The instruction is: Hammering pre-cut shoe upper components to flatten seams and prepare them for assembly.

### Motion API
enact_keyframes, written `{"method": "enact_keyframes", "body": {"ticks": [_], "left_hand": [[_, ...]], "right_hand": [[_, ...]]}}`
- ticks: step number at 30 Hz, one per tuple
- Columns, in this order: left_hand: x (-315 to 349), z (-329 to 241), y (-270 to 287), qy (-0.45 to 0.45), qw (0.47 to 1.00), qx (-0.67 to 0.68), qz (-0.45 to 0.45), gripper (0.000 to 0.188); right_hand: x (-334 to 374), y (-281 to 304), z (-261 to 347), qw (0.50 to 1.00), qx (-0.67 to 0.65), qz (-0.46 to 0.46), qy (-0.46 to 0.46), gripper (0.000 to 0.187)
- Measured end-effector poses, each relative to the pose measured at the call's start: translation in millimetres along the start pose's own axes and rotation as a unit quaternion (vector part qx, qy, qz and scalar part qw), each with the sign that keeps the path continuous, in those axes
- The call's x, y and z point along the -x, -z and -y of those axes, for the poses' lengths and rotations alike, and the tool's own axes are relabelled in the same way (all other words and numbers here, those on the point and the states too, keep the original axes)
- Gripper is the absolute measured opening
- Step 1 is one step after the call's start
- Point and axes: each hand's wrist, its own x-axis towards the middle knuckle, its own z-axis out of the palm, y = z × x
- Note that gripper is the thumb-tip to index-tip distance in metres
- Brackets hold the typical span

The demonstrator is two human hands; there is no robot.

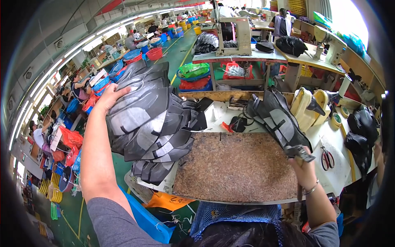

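Note:
My left hand [112, 97] grips the upper left edge of a large fanned stack of black and grey shoe uppers [144, 115]. The stack lies over the left end of the work table, beside a brown, worn board [238, 164]. At the board's right side my right hand [305, 172] is closed around a hammer [299, 152], close to its metal head. The handle runs down below the fist. Just beyond the hammer lies a second pile of black and grey uppers [277, 117].
Red-handled scissors [327, 159] and tape rolls [336, 120] lie to the right, near cream shoe lasts [302, 103] and black pieces [358, 140]. A blue bin [144, 218] stands below left. Sewing machines [233, 37] are ahead; people work along the left.

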Motion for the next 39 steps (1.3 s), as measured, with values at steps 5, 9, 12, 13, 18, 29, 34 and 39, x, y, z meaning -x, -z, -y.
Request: {"method": "enact_keyframes", "body": {"ticks": [5,9,12,13,18,29,34,39], "left_hand": [[32.2,-15.2,-12.7,-0.108,0.983,-0.025,-0.146,0.074],[83.9,-72.2,-3.8,-0.225,0.902,-0.224,-0.293,0.081],[140.6,-142.3,-6.4,-0.259,0.814,-0.359,-0.375,0.085],[157.7,-160.5,-9.4,-0.273,0.788,-0.38,-0.401,0.083],[227.3,-233.7,-61.6,-0.214,0.902,-0.27,-0.26,0.079],[200.3,-63.6,-300.1,-0.248,0.945,-0.159,-0.14,0.064],[240.1,-89.3,-303.6,-0.209,0.943,-0.252,0.065,0.069],[267.0,-84.5,-310.9,-0.263,0.933,-0.241,-0.051,0.079]], "right_hand": [[26.1,-26.2,6.1,0.998,-0.051,0.038,0.007,0.027],[37.0,-26.3,8.4,0.996,-0.061,0.058,-0.009,0.029],[42.1,-24.8,7.3,0.995,-0.061,0.064,-0.045,0.029],[41.7,-24.5,6.0,0.995,-0.051,0.068,-0.05,0.029],[48.0,-34.7,-8.8,0.994,-0.059,0.048,-0.073,0.031],[55.5,-14.2,-12.8,0.987,-0.06,0.062,-0.133,0.021],[41.1,-20.7,-19.4,0.941,-0.139,0.126,-0.283,0.017],[12.1,-62.4,9.4,0.913,-0.263,0.176,-0.257,0.022]]}}
